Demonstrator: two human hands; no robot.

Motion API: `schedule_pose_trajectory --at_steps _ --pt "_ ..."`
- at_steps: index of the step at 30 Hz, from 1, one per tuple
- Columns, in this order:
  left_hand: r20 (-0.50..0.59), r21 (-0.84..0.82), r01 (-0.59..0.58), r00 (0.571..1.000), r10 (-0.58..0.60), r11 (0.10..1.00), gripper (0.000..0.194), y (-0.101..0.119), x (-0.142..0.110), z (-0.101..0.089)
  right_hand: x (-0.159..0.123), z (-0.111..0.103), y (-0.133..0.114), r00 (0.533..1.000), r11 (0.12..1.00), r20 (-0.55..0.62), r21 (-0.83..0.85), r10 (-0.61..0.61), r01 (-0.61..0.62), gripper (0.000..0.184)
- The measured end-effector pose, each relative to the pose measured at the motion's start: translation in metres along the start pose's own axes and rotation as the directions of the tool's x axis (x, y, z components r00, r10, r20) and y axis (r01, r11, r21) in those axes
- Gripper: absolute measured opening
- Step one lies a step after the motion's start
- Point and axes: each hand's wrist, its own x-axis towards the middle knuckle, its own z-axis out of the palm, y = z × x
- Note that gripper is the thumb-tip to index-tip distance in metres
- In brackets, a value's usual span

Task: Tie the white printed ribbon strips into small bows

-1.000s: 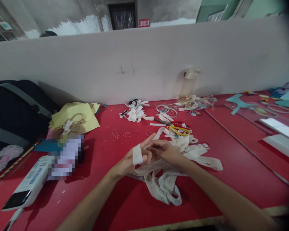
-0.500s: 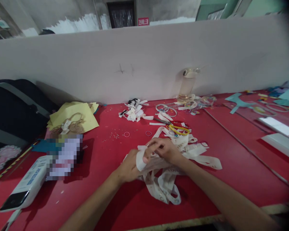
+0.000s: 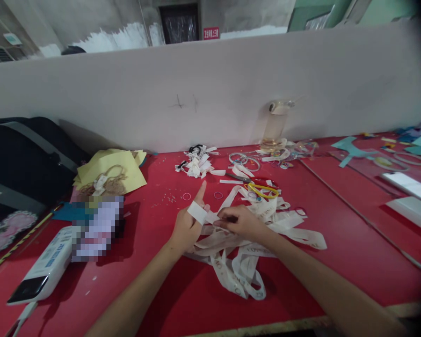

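A white ribbon (image 3: pixel 197 212) crosses the back of my left hand (image 3: pixel 186 229), whose index finger points away from me while the other fingers curl in on the ribbon. Its short end runs to my right hand (image 3: pixel 241 222), which pinches it between thumb and fingers. Beneath and beside both hands lies a loose heap of printed white ribbon (image 3: pixel 236 271). Scissors (image 3: pixel 263 188) with yellow and red handles rest just beyond the right hand. A pale ring (image 3: pixel 186 196) and a purple ring (image 3: pixel 218 195) lie past the left fingertips.
Knotted white pieces (image 3: pixel 197 164) lie near the partition (image 3: pixel 126 98). A bottle (image 3: pixel 274 126) stands at the back. Yellow paper (image 3: pixel 129 173), a white power bank (image 3: pixel 45 264) and a dark bag (image 3: pixel 31 164) are at left. A phone (image 3: pixel 409 185) lies at right.
My left index finger has straightened and now points away, with the ribbon lying over the hand. My right hand has shifted slightly and draws the ribbon's end out to the right.
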Motion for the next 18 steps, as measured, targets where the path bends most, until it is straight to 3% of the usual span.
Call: schedule_pose_trajectory --at_steps 6,12,18 --pt "-0.073 -0.152 0.080 0.993 -0.092 0.985 0.053 -0.001 0.000 0.007 -0.003 0.000 -0.009 0.991 0.991 0.130 0.123 0.028 -0.044 0.023" --pt "-0.063 -0.336 0.155 0.980 -0.187 0.929 0.049 0.002 -0.001 0.007 -0.004 0.002 -0.012 0.985 0.998 0.161 0.024 -0.061 0.057 0.027" --pt "-0.051 -0.318 0.177 0.978 -0.203 0.932 0.048 0.002 0.000 0.006 -0.004 -0.004 -0.015 0.972 0.996 0.224 -0.031 -0.074 0.083 0.033"
